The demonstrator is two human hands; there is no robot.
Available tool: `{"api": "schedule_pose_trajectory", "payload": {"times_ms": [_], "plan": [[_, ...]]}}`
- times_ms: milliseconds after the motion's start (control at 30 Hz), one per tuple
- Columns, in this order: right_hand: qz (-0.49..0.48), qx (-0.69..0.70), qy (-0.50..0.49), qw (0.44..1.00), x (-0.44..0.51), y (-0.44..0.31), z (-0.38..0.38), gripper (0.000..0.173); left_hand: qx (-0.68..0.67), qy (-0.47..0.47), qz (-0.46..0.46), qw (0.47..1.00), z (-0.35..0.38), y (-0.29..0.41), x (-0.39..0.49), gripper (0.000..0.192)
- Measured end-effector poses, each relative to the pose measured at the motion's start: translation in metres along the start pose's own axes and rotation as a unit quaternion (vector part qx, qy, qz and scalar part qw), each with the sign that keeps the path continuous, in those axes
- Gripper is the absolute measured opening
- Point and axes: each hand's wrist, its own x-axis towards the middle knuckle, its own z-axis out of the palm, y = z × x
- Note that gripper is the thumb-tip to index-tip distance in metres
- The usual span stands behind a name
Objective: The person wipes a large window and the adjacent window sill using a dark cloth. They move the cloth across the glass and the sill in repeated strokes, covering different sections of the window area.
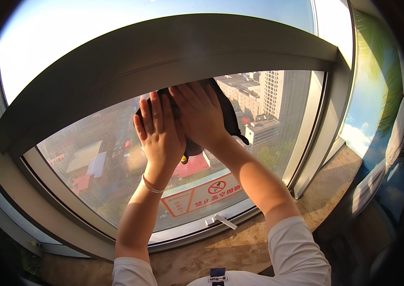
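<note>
My left hand lies flat, fingers stretched upward, against a black cloth spread over the window pane. Pressed beside it, partly overlapping, is my right hand, also flat with straight fingers. Neither hand curls round the cloth. Its right edge hangs down to a dark loop or corner, and a small black and yellow piece shows below my left hand. Both palms hide much of the cloth. Its top reaches the underside of the wide grey crossbar.
A white window handle juts from the lower frame. Above it, a red-and-white warning sticker sits on the glass. The brown stone sill runs below. On the right hang a tied white curtain and a palm-and-sky wall picture.
</note>
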Motion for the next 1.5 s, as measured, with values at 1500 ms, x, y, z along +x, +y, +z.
{"api": "schedule_pose_trajectory", "payload": {"times_ms": [1500], "plan": [[0.080,0.044,-0.102,0.991,-0.154,0.111,-0.048,0.062,-0.051,-0.106,0.074,0.990,0.032,0.117,-0.052,0.047]]}}
